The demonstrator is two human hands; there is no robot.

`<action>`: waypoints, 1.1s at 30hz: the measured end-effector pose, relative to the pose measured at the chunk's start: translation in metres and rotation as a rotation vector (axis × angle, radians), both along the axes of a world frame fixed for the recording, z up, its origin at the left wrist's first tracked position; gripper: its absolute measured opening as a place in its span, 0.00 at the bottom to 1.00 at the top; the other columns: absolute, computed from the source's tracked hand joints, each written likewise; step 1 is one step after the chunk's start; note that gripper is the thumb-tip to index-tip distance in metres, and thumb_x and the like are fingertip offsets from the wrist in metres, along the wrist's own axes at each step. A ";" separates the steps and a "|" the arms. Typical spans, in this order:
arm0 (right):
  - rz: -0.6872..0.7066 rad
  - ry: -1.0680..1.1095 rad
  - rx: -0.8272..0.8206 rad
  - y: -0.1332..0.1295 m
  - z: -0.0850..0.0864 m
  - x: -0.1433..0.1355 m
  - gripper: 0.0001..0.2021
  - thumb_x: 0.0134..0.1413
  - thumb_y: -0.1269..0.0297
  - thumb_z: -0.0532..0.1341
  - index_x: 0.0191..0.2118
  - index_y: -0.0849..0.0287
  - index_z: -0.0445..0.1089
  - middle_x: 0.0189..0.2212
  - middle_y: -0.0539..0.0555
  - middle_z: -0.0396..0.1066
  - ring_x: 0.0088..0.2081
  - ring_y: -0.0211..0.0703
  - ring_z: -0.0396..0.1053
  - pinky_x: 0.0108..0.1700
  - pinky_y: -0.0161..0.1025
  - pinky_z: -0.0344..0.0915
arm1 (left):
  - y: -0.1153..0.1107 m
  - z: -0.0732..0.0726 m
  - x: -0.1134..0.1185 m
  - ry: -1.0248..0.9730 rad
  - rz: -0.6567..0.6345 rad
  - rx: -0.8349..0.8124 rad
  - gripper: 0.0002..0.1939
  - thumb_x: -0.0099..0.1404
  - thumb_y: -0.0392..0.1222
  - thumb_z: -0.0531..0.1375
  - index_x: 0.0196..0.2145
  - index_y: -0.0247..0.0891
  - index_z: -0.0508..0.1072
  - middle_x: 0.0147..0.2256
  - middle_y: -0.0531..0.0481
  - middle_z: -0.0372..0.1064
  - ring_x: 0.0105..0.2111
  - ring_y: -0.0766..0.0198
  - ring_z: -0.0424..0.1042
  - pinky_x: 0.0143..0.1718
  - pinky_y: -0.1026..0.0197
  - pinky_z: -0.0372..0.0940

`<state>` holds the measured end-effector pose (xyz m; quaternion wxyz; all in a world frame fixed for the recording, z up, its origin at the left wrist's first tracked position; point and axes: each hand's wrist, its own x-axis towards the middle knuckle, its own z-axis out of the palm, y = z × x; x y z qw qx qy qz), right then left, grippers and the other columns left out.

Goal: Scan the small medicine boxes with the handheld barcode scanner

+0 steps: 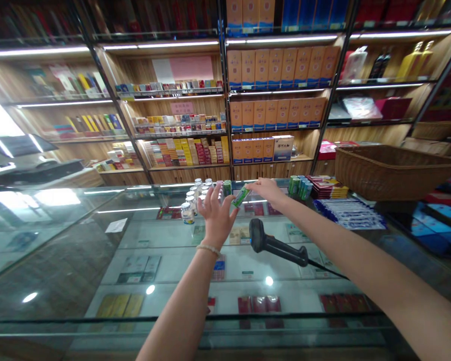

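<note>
Over the glass counter (180,245), a small green cylindrical pack (241,196) is tilted between my two hands. My right hand (266,190) pinches its upper end with the fingertips. The thumb and index finger of my left hand (217,213) meet at its lower end, while the other fingers are spread upward. Close beyond the left hand stand several white-capped bottles (188,213) and another upright green pack (227,187). A black handheld barcode scanner (276,244) lies on the glass below the right hand, its cable running right under my forearm.
More green and blue cylinders (299,187) stand to the right, beside red packets (326,186) and a pile of blue-white sachets (349,213). A wicker basket (391,170) sits at the far right. White paper (116,225) lies left. Stocked shelves (225,90) line the wall.
</note>
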<state>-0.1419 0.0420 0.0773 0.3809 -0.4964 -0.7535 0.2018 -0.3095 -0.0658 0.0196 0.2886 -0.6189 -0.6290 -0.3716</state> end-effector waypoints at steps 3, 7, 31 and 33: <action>-0.003 0.002 -0.034 -0.003 -0.003 0.006 0.23 0.55 0.41 0.61 0.31 0.56 0.82 0.31 0.53 0.78 0.45 0.50 0.73 0.47 0.40 0.65 | -0.001 0.001 0.002 0.001 -0.018 0.016 0.10 0.64 0.43 0.68 0.45 0.49 0.79 0.70 0.43 0.60 0.71 0.42 0.55 0.71 0.31 0.34; -0.010 -0.018 -0.059 -0.006 -0.004 0.014 0.25 0.57 0.39 0.59 0.32 0.56 0.82 0.32 0.53 0.79 0.46 0.50 0.73 0.48 0.41 0.65 | -0.001 0.000 0.003 0.008 -0.041 0.046 0.09 0.66 0.45 0.67 0.45 0.50 0.79 0.69 0.45 0.61 0.71 0.43 0.55 0.71 0.32 0.32; -0.071 -0.511 0.277 -0.063 -0.042 0.055 0.44 0.62 0.30 0.51 0.75 0.54 0.53 0.77 0.66 0.39 0.77 0.66 0.34 0.70 0.69 0.39 | -0.003 0.000 0.002 -0.069 -0.077 0.013 0.10 0.69 0.50 0.64 0.46 0.50 0.83 0.70 0.44 0.56 0.72 0.42 0.49 0.71 0.31 0.39; -0.057 -0.541 0.269 -0.067 -0.044 0.059 0.47 0.61 0.29 0.50 0.76 0.55 0.49 0.77 0.67 0.36 0.77 0.66 0.32 0.71 0.70 0.38 | -0.003 0.000 0.001 -0.077 -0.087 0.008 0.11 0.69 0.50 0.64 0.46 0.50 0.83 0.71 0.44 0.55 0.72 0.42 0.48 0.71 0.31 0.40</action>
